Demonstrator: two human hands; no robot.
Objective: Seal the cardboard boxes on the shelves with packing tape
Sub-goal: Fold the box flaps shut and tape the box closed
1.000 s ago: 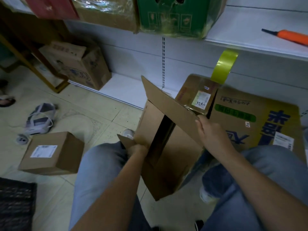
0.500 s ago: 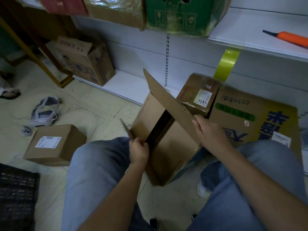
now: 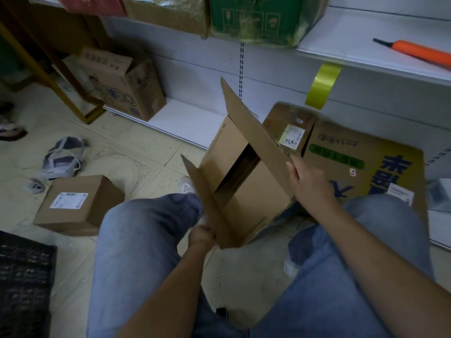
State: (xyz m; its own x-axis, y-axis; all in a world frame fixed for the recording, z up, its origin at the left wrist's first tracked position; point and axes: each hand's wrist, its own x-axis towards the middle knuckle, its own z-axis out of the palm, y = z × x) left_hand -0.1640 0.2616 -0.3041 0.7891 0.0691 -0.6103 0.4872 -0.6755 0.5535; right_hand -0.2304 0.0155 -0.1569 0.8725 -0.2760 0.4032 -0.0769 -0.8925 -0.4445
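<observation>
A person sat low between the shelves, knees in blue jeans [image 3: 136,240] spread, an open cardboard box [image 3: 246,191] tilted on the tiled floor [image 3: 136,167] between the legs. Box top was unsealed: long flap [image 3: 253,123] stood up and slanted toward the right, a smaller flap [image 3: 202,198] stuck out on the near left side, dark gap visible between them into the inside.

The left hand [image 3: 201,236] gripped the lower edge of the small flap, fingers curled round the cardboard. The right hand [image 3: 310,181] held the near end of the long flap, thumb on top, fingers wrapped behind it.

Just behind the box, a small taped parcel [image 3: 290,128] with a white label leaned against a big yellow printed carton [image 3: 371,167] on the bottom shelf [image 3: 192,118]. A strip of yellow-green tape [image 3: 322,86] hung from the edge of the upper shelf [image 3: 341,42] above the parcel. An orange-handled tool [image 3: 415,52] lay on that upper shelf, well apart from both hands. A green carton [image 3: 256,18] and a plastic-wrapped brown one [image 3: 168,13] sat on the same shelf further left.

On the left, another brown box [image 3: 117,81] stood at the shelf end. A sealed labelled box [image 3: 78,206] sat on the floor near the left knee, with a headset-like device [image 3: 63,157] beyond it and a dark mat [image 3: 24,284] at the lower left corner.
</observation>
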